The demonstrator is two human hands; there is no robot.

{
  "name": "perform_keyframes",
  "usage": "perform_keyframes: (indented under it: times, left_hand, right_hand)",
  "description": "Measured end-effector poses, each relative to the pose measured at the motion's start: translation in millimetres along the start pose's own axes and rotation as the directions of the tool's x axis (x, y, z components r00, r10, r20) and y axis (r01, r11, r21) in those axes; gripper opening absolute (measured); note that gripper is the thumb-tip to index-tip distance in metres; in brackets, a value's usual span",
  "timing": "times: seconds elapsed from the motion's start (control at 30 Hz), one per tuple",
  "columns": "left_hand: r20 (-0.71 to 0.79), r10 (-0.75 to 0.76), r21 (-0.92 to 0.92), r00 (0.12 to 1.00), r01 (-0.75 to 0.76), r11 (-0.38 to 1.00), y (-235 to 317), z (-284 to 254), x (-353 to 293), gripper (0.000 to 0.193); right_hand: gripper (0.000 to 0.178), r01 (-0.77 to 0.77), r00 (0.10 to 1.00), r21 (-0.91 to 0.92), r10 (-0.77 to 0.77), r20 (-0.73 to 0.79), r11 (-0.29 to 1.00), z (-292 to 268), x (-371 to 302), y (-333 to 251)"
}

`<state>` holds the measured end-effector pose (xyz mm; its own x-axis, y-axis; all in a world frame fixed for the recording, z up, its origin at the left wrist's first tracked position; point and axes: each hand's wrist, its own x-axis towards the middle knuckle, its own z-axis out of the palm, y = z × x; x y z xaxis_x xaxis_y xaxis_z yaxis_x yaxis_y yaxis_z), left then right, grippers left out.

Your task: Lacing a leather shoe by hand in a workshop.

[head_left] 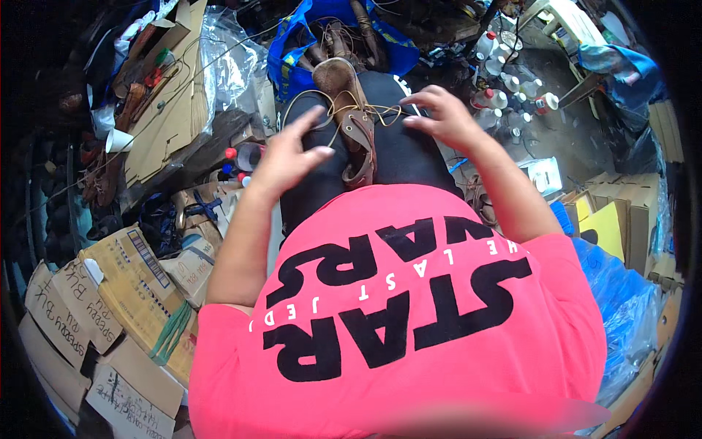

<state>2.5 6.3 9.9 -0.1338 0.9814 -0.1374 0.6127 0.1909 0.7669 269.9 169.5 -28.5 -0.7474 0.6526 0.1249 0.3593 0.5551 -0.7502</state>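
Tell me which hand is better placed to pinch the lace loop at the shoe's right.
Probably the right hand: its fingertips are beside that lace loop, while the left hand is across the brown shoe.

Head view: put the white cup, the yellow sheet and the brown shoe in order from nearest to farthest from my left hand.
Nearest to your left hand first, as the picture lies:
1. Brown shoe, just to its right.
2. White cup, out to its left.
3. Yellow sheet, far over to the right.
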Motion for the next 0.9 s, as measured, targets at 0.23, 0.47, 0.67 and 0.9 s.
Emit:
perform_keyframes:
  times: [0.23,0.47,0.67,0.9]
  left_hand:
    - [-0.049,-0.246,-0.232,0.968,0.229,0.945,-41.5,-48.1,-14.9,0.024]
    - [-0.505,-0.339,0.119,0.794,0.453,0.884,-139.9,-143.6,-64.1,0.03]
    - [-0.259,0.194,0.243,0.946,-0.131,0.961,-6.0,-38.8,36.9,0.052]
    - [0.065,0.137,0.087,0.988,-0.142,0.986,21.2,11.0,117.1,0.054]
  right_hand:
    - [0.016,0.013,1.0,-0.174,-0.012,0.009,0.985,-8.4,13.3,19.5]
    - [0.015,-0.28,0.958,-0.336,0.24,-0.156,0.899,-65.9,-48.4,122.2]
    - [0.019,-0.303,0.953,0.041,0.303,0.012,0.952,-46.9,3.2,54.5]
    - [0.01,0.054,0.987,0.105,-0.069,0.144,0.993,-0.9,67.8,3.8]
